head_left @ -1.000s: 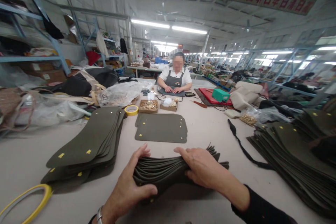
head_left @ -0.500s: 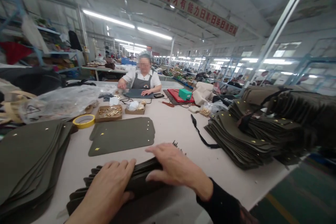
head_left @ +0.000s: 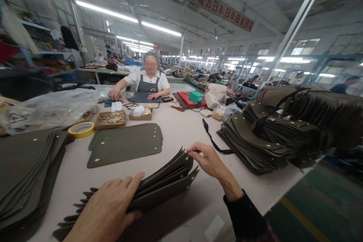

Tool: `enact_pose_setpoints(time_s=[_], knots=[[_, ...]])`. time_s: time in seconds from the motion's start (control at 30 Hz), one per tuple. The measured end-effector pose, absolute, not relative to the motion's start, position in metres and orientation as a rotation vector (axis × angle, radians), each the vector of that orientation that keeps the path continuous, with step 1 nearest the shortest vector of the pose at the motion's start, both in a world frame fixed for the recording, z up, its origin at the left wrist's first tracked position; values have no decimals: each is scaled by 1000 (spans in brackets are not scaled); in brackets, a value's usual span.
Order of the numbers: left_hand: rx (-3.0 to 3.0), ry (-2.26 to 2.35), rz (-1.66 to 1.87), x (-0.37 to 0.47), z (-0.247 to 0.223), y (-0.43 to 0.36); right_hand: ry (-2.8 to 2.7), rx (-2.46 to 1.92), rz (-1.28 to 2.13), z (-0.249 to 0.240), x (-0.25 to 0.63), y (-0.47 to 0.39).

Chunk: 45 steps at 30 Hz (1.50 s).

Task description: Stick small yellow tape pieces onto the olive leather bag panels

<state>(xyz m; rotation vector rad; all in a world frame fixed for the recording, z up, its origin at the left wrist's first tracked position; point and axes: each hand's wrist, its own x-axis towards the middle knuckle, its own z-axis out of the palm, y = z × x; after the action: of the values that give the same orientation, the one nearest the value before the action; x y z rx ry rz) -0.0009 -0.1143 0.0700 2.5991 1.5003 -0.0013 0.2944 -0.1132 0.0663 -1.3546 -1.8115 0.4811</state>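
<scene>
A stack of dark olive panels (head_left: 167,187) with small gold fittings stands on its long edge in front of me, its sheets fanned apart at both ends. My left hand (head_left: 110,200) is wrapped over the top of the stack, thumb on the near side. At the stack's far right corner, my right hand (head_left: 204,157) pinches the edge of a panel between thumb and fingers. Just beyond lie flat olive panels (head_left: 127,144), overlapping, with gold fittings along their ends.
Piles of olive panels stand at left (head_left: 25,174) and right (head_left: 255,140). Yellow tape (head_left: 81,130), a box of gold hardware (head_left: 110,119) and a black strap (head_left: 212,140) lie on the table (head_left: 181,128). Across it sits a co-worker (head_left: 151,83) with a dark piece.
My right hand has moved from gripping the top of the stack to its right corner, now pinching. The panels have spread apart at that end. The view has shifted slightly.
</scene>
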Motion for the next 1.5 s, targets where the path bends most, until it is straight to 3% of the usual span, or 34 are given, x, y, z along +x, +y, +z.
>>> enact_pose_setpoints(time_s=[0.23,0.47,0.77,1.03,1.27,1.5], knots=[[2553,1516,-109,3,75,-113,-1616,-1298,503,39,320,-120],[2629,1500,-109,3,67,-107,-1287,-1080,906,0,288,-122],[2651,1574,-47,2,74,-94,-1027,-835,1033,-16,276,-112],[2644,1491,-82,8,73,-90,-1235,-1137,596,-19,255,-114],[2654,1505,-5,8,71,-92,-1400,-1121,948,-11,272,-129],[2524,1455,180,-63,86,-94,-1317,-1361,880,-14,273,-135]])
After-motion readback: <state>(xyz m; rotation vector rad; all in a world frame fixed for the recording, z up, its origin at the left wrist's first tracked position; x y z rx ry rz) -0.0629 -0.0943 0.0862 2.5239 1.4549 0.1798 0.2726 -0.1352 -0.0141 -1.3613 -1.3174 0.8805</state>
